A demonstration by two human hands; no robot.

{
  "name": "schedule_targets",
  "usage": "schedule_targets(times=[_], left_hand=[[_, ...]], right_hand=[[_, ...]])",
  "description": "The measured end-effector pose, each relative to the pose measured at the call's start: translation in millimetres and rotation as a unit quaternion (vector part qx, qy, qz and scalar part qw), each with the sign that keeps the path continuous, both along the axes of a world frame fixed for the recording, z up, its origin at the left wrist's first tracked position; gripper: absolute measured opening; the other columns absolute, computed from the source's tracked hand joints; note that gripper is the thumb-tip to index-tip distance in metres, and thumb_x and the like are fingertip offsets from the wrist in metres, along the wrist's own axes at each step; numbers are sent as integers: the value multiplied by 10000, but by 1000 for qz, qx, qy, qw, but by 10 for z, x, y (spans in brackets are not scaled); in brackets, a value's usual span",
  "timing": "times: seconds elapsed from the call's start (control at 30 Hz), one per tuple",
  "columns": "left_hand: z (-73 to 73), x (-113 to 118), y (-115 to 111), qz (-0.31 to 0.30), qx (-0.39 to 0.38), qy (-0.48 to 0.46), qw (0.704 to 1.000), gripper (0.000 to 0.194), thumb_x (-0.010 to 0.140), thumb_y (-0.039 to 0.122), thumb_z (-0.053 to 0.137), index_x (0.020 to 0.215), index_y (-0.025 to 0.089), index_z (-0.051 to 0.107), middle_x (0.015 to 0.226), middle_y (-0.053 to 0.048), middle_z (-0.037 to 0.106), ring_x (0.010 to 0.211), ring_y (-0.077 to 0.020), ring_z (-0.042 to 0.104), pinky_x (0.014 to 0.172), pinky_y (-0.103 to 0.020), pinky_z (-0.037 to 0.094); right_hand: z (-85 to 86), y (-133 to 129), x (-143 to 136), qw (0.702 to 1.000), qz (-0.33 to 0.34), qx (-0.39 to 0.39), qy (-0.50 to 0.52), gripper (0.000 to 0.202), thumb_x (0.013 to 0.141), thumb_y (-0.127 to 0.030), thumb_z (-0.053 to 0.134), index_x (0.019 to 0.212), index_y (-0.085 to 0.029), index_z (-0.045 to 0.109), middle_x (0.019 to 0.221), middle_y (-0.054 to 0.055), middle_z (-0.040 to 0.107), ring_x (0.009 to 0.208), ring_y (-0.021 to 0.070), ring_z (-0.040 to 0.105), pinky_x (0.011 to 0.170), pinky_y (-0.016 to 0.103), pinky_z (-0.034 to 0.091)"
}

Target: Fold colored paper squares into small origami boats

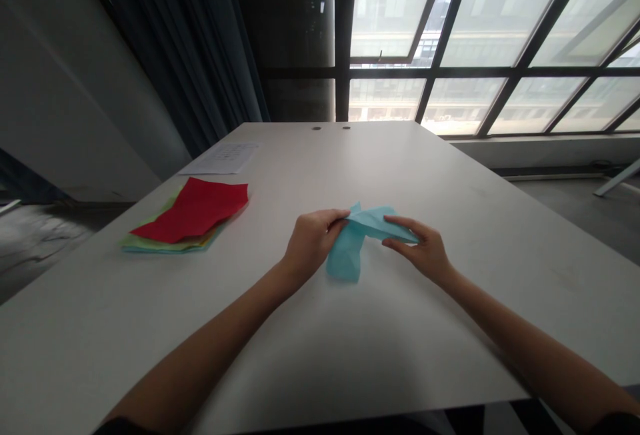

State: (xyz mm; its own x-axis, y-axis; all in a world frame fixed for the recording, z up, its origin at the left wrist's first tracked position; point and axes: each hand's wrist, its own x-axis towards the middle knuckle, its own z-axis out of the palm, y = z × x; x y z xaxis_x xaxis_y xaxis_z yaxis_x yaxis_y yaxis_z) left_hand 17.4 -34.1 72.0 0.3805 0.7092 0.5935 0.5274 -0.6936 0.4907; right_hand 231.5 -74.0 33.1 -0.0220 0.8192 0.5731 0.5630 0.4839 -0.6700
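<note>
A light-blue sheet of paper (347, 256), creased and partly folded, is held between both hands just over the white table (320, 348). My left hand (311, 240) pinches it near the upper middle, where folds meet. One flap hangs down below those fingers toward the tabletop. On the other side, my right hand (423, 245) grips the narrow folded part that points right, thumb below and fingers above. Some of the folds are hidden behind the fingers.
To the left lies a stack of coloured sheets, with a red sheet (203, 210) on top and green, yellow and blue edges under it. Behind it is a white page with writing (223, 158). Two dark round spots sit near the table's far edge, before windows and a dark curtain (185, 42).
</note>
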Motion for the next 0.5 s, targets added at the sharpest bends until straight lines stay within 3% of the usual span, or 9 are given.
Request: schedule_targets(times=[0.13, 0.23, 0.37, 0.5], left_hand=[[20, 5, -7, -2, -35, -7, 999, 194, 781, 241, 545, 926, 211, 670, 873, -7, 696, 760, -162, 647, 702, -253, 504], [23, 0, -6, 0, -64, -18, 998, 196, 780, 251, 544, 924, 218, 673, 871, -2, 696, 766, -159, 644, 715, -244, 497], [19, -12, 11, -6, -92, -39, 995, 199, 770, 244, 549, 918, 213, 678, 867, -6, 695, 761, -160, 640, 722, -249, 495], [37, -11, 13, -37, -120, -73, 989, 235, 770, 219, 538, 971, 209, 661, 883, -17, 688, 767, -153, 631, 685, -239, 496]], right_hand=[[-3, -39, -11, 997, -39, 64, -8, 299, 689, -328, 667, 972, -242, 628, 816, 20, 675, 653, 157, 603, 597, 270, 495], [-7, -50, -10, 994, -16, 104, -13, 153, 705, -284, 658, 853, -250, 667, 702, 12, 654, 614, 147, 587, 555, 256, 478], [13, -33, -5, 996, 58, 71, 8, 104, 721, -245, 644, 820, -243, 678, 691, 19, 634, 628, 149, 577, 557, 270, 464], [31, -22, -4, 996, 65, 45, 33, 93, 721, -235, 644, 808, -243, 677, 738, 19, 629, 666, 149, 575, 585, 274, 458]])
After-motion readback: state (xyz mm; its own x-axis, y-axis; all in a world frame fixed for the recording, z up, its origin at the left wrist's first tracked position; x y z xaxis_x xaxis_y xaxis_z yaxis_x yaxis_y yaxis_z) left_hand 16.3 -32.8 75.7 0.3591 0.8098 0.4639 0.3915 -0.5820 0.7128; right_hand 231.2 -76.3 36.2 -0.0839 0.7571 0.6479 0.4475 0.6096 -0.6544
